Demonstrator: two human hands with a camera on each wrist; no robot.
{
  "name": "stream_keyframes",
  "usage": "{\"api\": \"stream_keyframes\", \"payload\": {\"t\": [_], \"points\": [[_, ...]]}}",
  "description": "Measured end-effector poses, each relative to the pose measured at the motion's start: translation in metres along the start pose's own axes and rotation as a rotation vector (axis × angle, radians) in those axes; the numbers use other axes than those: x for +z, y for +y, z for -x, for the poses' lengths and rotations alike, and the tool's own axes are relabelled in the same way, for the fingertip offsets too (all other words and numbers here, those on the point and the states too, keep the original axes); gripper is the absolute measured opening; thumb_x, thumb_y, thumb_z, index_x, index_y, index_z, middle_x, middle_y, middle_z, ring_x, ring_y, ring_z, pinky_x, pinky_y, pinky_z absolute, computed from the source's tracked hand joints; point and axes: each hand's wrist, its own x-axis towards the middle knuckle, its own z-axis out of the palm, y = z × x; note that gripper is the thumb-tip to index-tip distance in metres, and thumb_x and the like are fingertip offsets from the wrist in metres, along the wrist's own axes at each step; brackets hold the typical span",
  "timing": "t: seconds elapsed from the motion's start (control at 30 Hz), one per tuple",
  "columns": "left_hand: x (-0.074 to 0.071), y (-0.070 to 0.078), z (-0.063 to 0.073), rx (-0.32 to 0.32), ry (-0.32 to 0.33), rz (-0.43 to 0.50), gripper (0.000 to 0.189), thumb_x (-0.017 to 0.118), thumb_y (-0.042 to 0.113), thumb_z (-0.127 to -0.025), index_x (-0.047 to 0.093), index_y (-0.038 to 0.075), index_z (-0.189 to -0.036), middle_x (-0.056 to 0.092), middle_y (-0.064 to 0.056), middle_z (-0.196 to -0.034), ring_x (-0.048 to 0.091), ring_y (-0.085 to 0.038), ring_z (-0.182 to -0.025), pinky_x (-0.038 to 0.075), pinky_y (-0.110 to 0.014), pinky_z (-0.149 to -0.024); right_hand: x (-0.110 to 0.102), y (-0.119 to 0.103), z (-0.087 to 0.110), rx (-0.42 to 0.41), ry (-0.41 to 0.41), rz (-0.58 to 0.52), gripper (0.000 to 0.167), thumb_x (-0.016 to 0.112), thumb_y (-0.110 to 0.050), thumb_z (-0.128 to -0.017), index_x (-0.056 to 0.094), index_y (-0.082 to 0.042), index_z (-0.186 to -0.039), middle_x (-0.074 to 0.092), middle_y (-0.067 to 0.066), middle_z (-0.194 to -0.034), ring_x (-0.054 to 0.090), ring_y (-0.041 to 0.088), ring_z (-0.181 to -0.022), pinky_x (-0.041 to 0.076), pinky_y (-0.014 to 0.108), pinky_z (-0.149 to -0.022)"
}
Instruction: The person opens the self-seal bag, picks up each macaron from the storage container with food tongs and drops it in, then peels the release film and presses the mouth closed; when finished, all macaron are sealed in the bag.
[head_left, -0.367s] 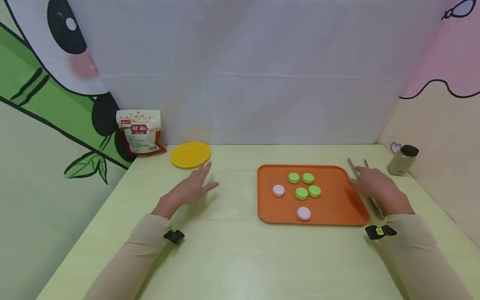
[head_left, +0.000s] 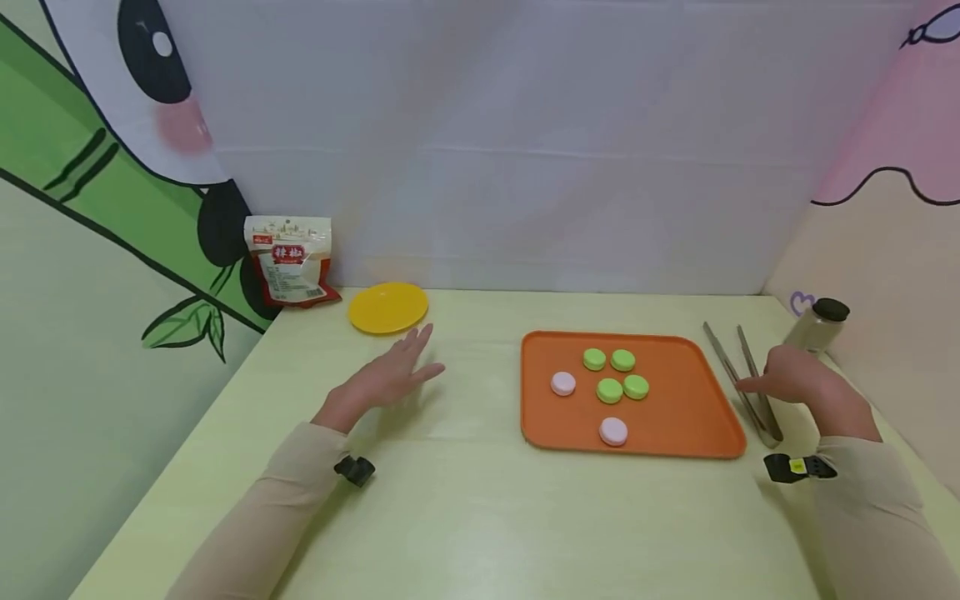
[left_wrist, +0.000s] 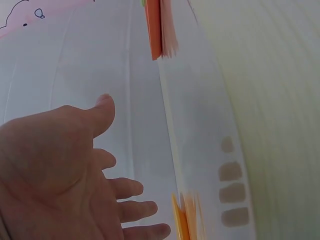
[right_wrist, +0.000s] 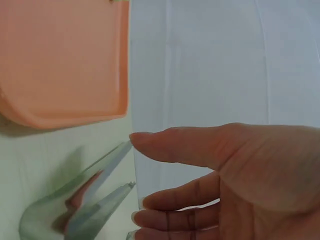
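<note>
My right hand (head_left: 806, 383) hovers over the closed end of metal tongs (head_left: 723, 357), which lie on the table with their two arms spread. Its thumb stretches left across the tongs and the other fingers extend loosely in the right wrist view, holding nothing. Left of the tongs is an orange tray (head_left: 682, 417) bearing several green macaron-like discs (head_left: 610, 391) and two pale pink ones (head_left: 613, 431). My left hand (head_left: 386, 375) is held above the table with fingers spread and palm empty. Just beyond its fingertips lies a yellow plate (head_left: 388, 307).
A clear jar with a black lid (head_left: 831, 310) stands at the right edge, behind my right hand. At the back left, a red and white food bag (head_left: 292, 262) leans by the wall. A white printed cloth (head_left: 525, 167) hangs behind the table.
My right hand has moved right, off the tray's edge and over the tongs towards the jar, uncovering more of the tongs. The view has shifted slightly; my left hand keeps its pose.
</note>
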Motion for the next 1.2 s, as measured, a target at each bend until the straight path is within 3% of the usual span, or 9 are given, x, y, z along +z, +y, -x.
{"api": "stream_keyframes", "payload": {"t": [0.13,0.37,0.47,0.7,0.87,1.03,1.2], "points": [[0.003,0.003,-0.002,0.028,-0.017,0.008,0.086,0.044,0.055,-0.103,0.000,0.010,-0.161,0.004,-0.020,-0.166,0.006,-0.041,-0.151,0.012,-0.058,-0.119,0.001,0.003,-0.001,0.026,0.014,-0.003,0.047,0.065,-0.035,-0.093,0.044,-0.011,-0.059,0.036,-0.003,-0.058,0.040,0.014,-0.052,0.033,0.030,-0.051],[0.008,0.009,0.000,0.013,-0.142,-0.022,0.084,0.048,0.051,-0.103,0.009,0.005,-0.161,0.001,-0.025,-0.164,0.000,-0.047,-0.149,0.008,-0.061,-0.118,0.003,0.006,-0.004,0.083,-0.049,-0.026,0.048,0.061,-0.039,-0.095,0.048,-0.010,-0.060,0.041,-0.003,-0.054,0.046,0.014,-0.050,0.037,0.029,-0.050],[0.012,0.016,-0.003,0.037,-0.140,-0.058,0.083,0.048,0.053,-0.102,0.013,0.007,-0.161,0.004,-0.023,-0.165,0.002,-0.045,-0.150,0.009,-0.060,-0.119,0.005,0.008,-0.005,0.092,-0.060,-0.046,0.047,0.061,-0.039,-0.095,0.047,-0.010,-0.061,0.038,-0.004,-0.055,0.044,0.013,-0.049,0.035,0.027,-0.050],[0.016,0.049,-0.015,0.093,-0.117,-0.168,0.079,0.044,0.055,-0.103,0.015,0.010,-0.161,0.008,-0.020,-0.165,0.006,-0.042,-0.151,0.015,-0.059,-0.118,0.012,0.015,-0.011,0.126,-0.103,-0.079,0.047,0.059,-0.040,-0.096,0.042,-0.014,-0.060,0.037,-0.004,-0.057,0.043,0.012,-0.051,0.036,0.027,-0.050],[0.020,0.055,-0.026,0.100,-0.078,-0.178,0.076,0.044,0.051,-0.104,0.014,0.011,-0.161,0.008,-0.023,-0.165,0.007,-0.044,-0.150,0.017,-0.059,-0.118,0.018,0.017,-0.013,0.132,-0.098,-0.069,0.045,0.058,-0.040,-0.096,0.049,-0.008,-0.066,0.045,0.001,-0.062,0.049,0.015,-0.056,0.039,0.028,-0.054],[0.032,0.059,-0.035,0.123,-0.104,-0.161,0.069,0.043,0.046,-0.106,0.019,0.013,-0.161,0.009,-0.024,-0.164,0.009,-0.047,-0.149,0.020,-0.061,-0.117,0.019,0.016,-0.012,0.109,-0.085,-0.027,0.044,0.059,-0.036,-0.097,0.052,-0.004,-0.067,0.047,0.003,-0.064,0.049,0.017,-0.057,0.039,0.030,-0.054],[0.041,0.066,-0.036,0.067,-0.170,-0.195,0.072,0.043,0.049,-0.105,0.015,0.014,-0.162,0.006,-0.018,-0.166,0.005,-0.044,-0.150,0.018,-0.064,-0.116,0.018,0.011,-0.013,0.079,-0.069,0.015,0.044,0.059,-0.033,-0.097,0.053,-0.005,-0.064,0.048,0.002,-0.062,0.049,0.017,-0.057,0.039,0.030,-0.054]]}}
